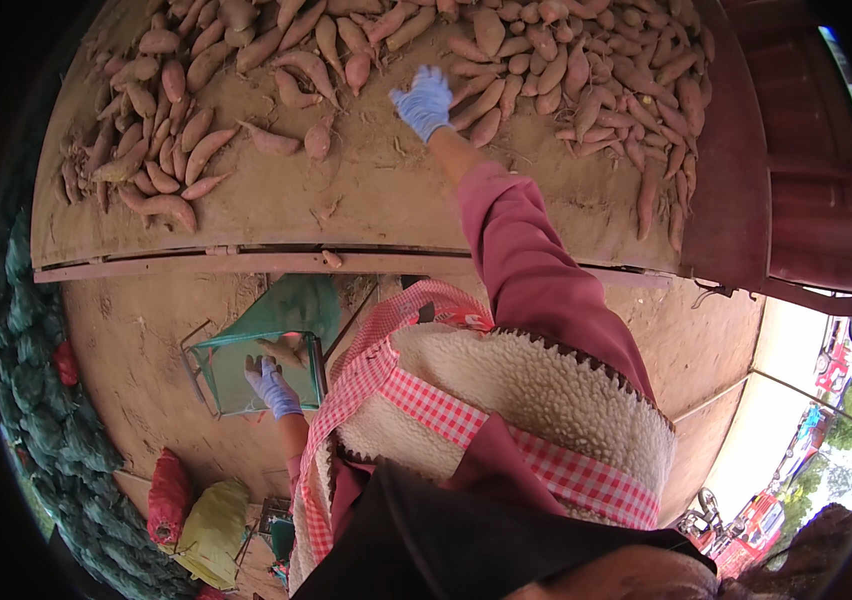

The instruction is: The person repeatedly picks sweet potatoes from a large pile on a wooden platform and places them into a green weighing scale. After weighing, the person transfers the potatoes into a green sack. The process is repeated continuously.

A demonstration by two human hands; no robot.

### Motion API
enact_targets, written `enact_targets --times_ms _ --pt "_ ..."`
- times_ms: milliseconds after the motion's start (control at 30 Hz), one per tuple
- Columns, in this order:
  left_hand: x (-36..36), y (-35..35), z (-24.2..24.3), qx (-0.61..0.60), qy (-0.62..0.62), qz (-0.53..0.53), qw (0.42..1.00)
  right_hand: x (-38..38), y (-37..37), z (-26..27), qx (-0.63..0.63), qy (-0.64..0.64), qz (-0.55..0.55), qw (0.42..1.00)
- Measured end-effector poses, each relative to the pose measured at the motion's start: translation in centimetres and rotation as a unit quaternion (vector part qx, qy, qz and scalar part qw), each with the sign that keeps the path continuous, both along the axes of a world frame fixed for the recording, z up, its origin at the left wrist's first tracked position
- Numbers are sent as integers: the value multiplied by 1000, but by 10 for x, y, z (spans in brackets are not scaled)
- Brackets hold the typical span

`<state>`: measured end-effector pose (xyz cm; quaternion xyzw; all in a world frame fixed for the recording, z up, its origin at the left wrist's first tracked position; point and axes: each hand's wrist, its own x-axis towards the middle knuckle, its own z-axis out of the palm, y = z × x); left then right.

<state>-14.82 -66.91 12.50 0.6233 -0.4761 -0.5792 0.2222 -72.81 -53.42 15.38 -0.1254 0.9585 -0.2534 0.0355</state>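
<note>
My right hand [424, 103], in a pale blue glove, stretches over the dusty truck bed [396, 202]. Its fingers are spread and somewhat blurred, beside a cluster of sweet potatoes [480, 105], and nothing shows in its grasp. Lower down, my left hand [273, 386], gloved alike with dirt-darkened fingertips, hovers at a green mesh bag [235, 375] held open on a metal frame [193, 371]. That hand seems to hold nothing. A few sweet potatoes [287, 349] show at the bag, just above my left fingers.
More sweet potatoes [171, 142] cover the bed's left side. One small piece [331, 259] lies on the bed's edge rail [403, 262]. Filled green mesh sacks [43, 405] are stacked at left, near a red sack [169, 499] and a yellow sack [212, 532]. Red metal panels [831, 217] flank the right.
</note>
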Motion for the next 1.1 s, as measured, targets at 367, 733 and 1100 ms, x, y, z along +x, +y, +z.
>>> enact_targets --times_ms 367,733,1100 --pt "-257 14 35 11 133 -234 963 -152 61 16 58 -95 -108 988" --pt "-502 29 3 -312 -184 -572 736 -305 160 99 163 -19 -217 962" --pt "-504 33 -12 -347 -227 -582 700 -215 165 67 119 136 -89 979"
